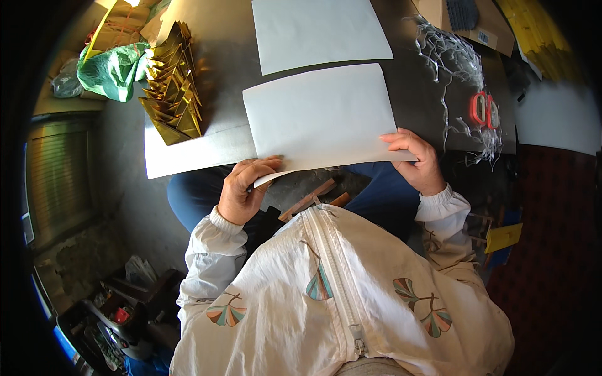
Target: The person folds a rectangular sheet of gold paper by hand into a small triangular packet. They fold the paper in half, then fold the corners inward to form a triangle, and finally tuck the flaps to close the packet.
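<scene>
While left hand (248, 185) pinches near-left corner of white sheet (323, 119), right hand (420, 161) holds near-right corner with fingers (391, 137); sheet at near edge of worktop (226, 56), second sheet (320, 31) beyond, gold folded-paper stack (172, 91) left, red-handled scissors (486, 111) right

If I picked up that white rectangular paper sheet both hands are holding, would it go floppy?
The white rectangular paper sheet would probably flop a little: its near edge bends beside the left hand. It's likely light, being so thin.

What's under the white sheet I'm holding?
Dark table shows past the far and right edges of the white sheet; what lies directly beneath it is covered, so I can't tell.
</scene>
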Demonstrator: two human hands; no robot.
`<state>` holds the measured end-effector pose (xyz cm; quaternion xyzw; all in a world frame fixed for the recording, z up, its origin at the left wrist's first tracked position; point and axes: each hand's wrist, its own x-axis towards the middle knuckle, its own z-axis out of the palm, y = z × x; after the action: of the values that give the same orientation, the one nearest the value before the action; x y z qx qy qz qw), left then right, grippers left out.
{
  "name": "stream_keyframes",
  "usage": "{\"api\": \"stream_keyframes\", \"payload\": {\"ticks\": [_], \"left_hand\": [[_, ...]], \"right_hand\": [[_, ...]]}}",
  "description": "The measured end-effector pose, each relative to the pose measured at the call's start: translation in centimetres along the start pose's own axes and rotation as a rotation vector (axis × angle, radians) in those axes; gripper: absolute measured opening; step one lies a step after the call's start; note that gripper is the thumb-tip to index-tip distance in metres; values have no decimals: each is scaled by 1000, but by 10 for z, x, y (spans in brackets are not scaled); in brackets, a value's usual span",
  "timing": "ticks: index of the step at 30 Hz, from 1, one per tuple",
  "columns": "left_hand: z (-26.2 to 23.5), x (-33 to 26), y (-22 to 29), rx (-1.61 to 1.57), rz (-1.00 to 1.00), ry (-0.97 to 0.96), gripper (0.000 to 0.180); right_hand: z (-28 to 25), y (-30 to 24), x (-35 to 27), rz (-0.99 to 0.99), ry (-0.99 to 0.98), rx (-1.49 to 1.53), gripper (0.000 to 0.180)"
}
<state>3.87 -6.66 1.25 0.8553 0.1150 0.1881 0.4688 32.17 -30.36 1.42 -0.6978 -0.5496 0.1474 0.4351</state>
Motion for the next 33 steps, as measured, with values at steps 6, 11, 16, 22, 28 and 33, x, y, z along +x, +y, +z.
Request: {"api": "stream_keyframes", "payload": {"ticks": [6,11,16,22,28,33], "left_hand": [[-6,11,1,-39,-188,135,6],[-5,38,-10,-190,-378,264,5],[-6,59,-17,-227,-469,354,14],[0,76,-20,63,-475,411,22],[-5,90,-22,-237,-490,415,18],[-8,98,-14,24,-592,371,17]], "right_hand": [[2,10,21,145,93,193,7],[23,13,49,325,304,64,18],[39,15,75,240,348,-379,24],[42,16,84,283,375,-447,28],[35,19,96,382,373,-386,31],[34,18,102,459,374,-372,32]]}}
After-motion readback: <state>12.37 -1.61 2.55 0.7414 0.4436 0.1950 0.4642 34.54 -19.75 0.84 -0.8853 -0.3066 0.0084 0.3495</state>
